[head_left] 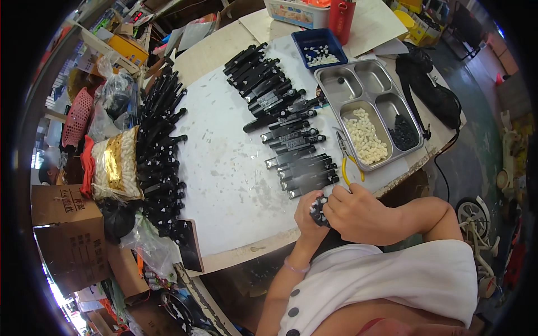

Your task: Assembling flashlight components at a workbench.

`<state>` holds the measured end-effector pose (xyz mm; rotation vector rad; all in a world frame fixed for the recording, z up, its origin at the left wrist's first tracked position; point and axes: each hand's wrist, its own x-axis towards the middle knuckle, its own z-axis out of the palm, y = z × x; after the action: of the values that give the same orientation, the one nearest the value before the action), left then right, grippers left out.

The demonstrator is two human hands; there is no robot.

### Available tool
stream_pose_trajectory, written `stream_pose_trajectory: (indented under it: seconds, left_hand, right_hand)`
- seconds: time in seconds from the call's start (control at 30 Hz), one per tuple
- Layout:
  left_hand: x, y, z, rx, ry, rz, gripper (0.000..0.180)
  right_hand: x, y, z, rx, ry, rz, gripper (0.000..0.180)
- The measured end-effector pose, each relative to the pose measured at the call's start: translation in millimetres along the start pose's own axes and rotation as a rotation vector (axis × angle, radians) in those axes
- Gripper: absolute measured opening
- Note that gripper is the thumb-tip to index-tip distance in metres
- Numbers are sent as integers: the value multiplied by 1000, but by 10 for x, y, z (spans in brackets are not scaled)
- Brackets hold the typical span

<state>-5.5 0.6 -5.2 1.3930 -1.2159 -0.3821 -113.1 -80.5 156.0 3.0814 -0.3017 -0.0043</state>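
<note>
At the table's near right edge, my left hand [309,217] is closed around a black part [319,211] dotted with small white pieces. My right hand [358,215] presses against the part from the right with curled fingers; its fingertips are hidden, so what they pinch does not show. Just beyond my hands lie pliers [352,163] with yellow handles. A steel tray [367,100] with four compartments holds cream-white pieces [365,136] and small black pieces [403,133]. Long black parts [280,99] lie side by side in a row left of the tray.
More black parts [159,151] with white tips are heaped along the table's left side. A phone [189,245] lies at the near left corner. Behind the tray stand a blue bin [301,57] of white pieces and a red bottle [341,21]. A black bag [431,89] lies right.
</note>
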Motion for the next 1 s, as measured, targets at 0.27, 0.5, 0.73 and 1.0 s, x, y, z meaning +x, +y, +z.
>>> stream_pose_trajectory:
  seconds: [0.27,0.5,0.73,1.0]
  left_hand:
    - [34,69,6,-1,107,-48,37]
    - [44,74,8,3,83,-59,36]
    - [94,112,0,19,95,-67,36]
    - [60,60,-43,-102,21,-28,51]
  right_hand:
    - [-121,693,263,588,406,340,13]
    - [-348,1347,1057,106,382,509,14]
    - [-306,1109,695,957,514,781,5]
    - [-108,307,-54,859,316,67,21]
